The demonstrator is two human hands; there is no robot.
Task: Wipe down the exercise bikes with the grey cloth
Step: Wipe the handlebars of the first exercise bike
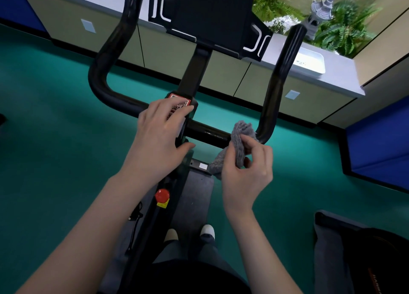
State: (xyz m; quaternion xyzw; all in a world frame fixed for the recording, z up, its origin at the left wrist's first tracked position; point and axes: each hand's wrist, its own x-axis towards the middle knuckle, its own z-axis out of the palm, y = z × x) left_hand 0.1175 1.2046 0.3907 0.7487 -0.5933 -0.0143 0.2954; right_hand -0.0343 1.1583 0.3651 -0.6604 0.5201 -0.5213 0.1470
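Teal floor (55, 116); right fingers (257, 145) round grey cloth (241, 130), left fingers (172, 108) straight, seemingly on bike (210, 135).

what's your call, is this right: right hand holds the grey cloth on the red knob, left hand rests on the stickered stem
Not the red knob: the head view shows the right hand holding the grey cloth at the handlebar, with the knob lower down, untouched. The left hand does rest on the stickered stem.

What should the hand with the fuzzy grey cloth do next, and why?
Probably slide the grey cloth along the handlebar into its right bend: the right hand pinches it on the bar beside that bend; the left hand rests mid-bar.
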